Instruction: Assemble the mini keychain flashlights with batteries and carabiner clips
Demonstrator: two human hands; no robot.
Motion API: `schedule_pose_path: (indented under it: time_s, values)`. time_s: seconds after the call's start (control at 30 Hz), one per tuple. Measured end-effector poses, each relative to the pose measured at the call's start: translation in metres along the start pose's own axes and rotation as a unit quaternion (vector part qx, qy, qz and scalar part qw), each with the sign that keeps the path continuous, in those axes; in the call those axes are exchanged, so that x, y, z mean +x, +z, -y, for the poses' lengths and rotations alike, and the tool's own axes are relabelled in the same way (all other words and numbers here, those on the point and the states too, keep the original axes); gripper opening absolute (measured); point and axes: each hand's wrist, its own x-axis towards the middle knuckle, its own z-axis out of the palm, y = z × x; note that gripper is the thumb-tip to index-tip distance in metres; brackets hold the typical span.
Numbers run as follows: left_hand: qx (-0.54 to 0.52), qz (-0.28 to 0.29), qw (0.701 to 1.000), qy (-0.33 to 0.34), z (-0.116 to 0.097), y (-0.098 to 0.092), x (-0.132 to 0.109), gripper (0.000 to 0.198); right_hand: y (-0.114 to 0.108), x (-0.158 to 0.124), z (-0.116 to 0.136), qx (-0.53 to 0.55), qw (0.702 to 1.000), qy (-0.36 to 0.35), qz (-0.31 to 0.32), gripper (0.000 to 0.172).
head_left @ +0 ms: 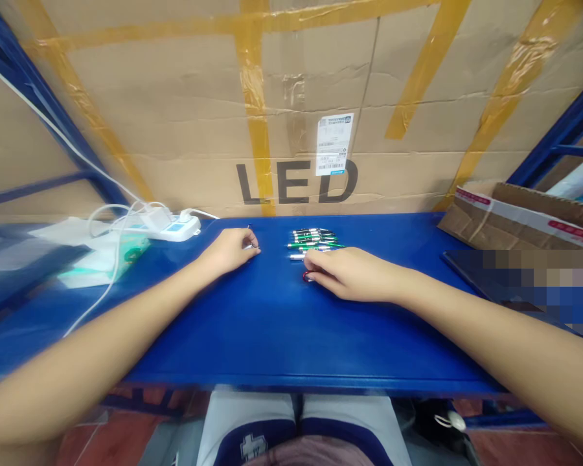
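Observation:
Near the middle of the blue table (pixel 272 336), my left hand (pixel 228 251) is closed in a pinch. A thin dark tip shows above its fingers and a silvery bit between them, like parts of a slim pen, mostly hidden by the hand. My right hand (pixel 352 273) is closed too, its fingers curled round a red and silver pen end (pixel 306 276). Just beyond it several green, black and silver pens (pixel 313 237) lie side by side in a row, and a silver pen end (pixel 296 257) shows at the near side, next to my right fingertips.
Behind the table stands a large cardboard box (pixel 189 129) marked LED. A white power strip (pixel 179 228) with cables and a green-white tissue pack (pixel 102 262) lie at the left. An open cardboard carton (pixel 519 217) and a dark flat object (pixel 466 268) sit at the right.

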Motion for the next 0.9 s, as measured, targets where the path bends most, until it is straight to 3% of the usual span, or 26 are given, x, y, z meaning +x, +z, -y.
schedule_pose_path:
  time_s: [0.1, 0.33, 0.47, 0.67, 0.77, 0.9]
  values:
    - [-0.024, -0.007, 1.000, 0.010, -0.004, 0.004, 0.000, 0.018, 0.001, 0.000, 0.001, 0.002, 1.000, 0.004, 0.004, 0.017]
    - [-0.097, -0.005, 0.989, 0.114, -0.013, 0.014, -0.003, 0.023, 0.006, 0.000, -0.002, 0.039, 0.999, 0.017, 0.020, 0.017]
    - [-0.099, 0.004, 0.987, 0.130, -0.015, 0.017, -0.005, 0.032, 0.009, 0.000, -0.003, 0.022, 0.999, 0.039, 0.028, 0.018]
    - [-0.121, -0.037, 0.985, 0.120, -0.030, 0.015, -0.012, 0.039, 0.010, -0.001, -0.003, -0.020, 0.999, 0.018, 0.043, 0.024]
    - [-0.188, -0.006, 0.977, 0.105, -0.045, 0.013, -0.020, 0.042, 0.010, 0.000, 0.001, 0.004, 0.999, 0.008, 0.033, 0.022]
    - [-0.277, 0.089, 0.945, 0.152, -0.064, 0.014, -0.034, 0.039, 0.008, 0.000, 0.009, 0.027, 0.999, 0.018, 0.003, 0.023]
